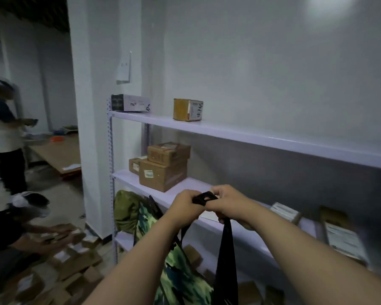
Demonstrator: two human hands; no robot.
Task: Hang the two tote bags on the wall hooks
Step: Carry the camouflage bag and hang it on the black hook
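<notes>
Both my hands are raised in front of a white shelf unit and pinch the black straps of a camouflage tote bag. My left hand grips the strap from the left. My right hand grips it from the right, and a black strap hangs straight down from it. The camouflage bag dangles below my forearms. An olive-green bag sits behind it, by the shelf's left post. No wall hook shows in this view.
The white metal shelf unit holds several cardboard boxes and a yellow box. At the left, one person stands and another crouches over many small boxes on the floor. A white pillar stands left of the shelves.
</notes>
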